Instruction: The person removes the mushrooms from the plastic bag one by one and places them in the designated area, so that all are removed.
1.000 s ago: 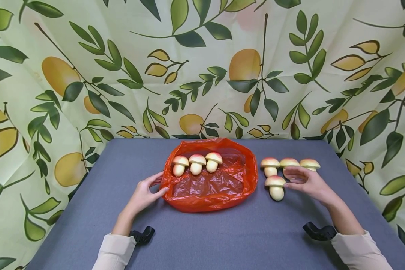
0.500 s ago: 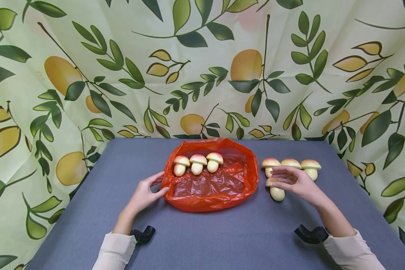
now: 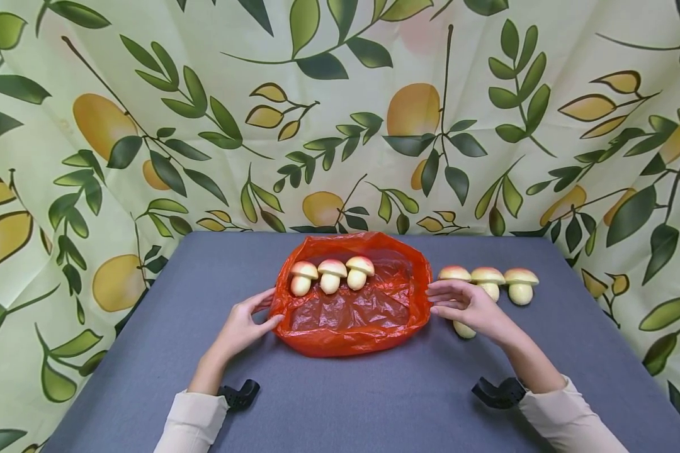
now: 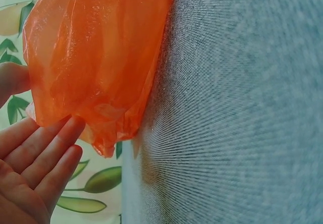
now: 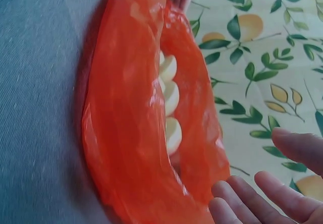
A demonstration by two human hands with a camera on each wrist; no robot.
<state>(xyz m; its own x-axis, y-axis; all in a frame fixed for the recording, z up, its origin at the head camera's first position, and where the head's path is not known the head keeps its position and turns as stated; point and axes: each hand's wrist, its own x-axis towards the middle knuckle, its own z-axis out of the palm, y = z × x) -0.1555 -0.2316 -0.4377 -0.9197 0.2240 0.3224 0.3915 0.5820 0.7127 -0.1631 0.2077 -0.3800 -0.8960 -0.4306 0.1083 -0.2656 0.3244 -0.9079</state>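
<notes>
A red plastic bag (image 3: 345,345) with a wide open mouth sits mid-table, three toy mushrooms (image 3: 332,270) with pinkish caps lined up inside. My left hand (image 3: 242,326) rests at its left side; in the left wrist view, fairly straight fingers (image 4: 53,151) touch the orange-red film. At the bag's right rim is my right hand (image 3: 469,306), thumb and fingers apart and holding nothing. Whether its fingertips touch the bag (image 5: 126,108) I cannot tell. Partly hidden by that hand is another toy mushroom (image 3: 463,330), only its stem end showing.
Behind the right hand, three more toy mushrooms (image 3: 520,287) stand in a row on the grey table (image 3: 351,409), right of the bag. A leaf-and-fruit patterned cloth (image 3: 340,94) hangs behind the table.
My right hand has moved left, from beside the loose mushrooms across the front one to the bag's right rim. The left hand and the mushrooms have stayed in place.
</notes>
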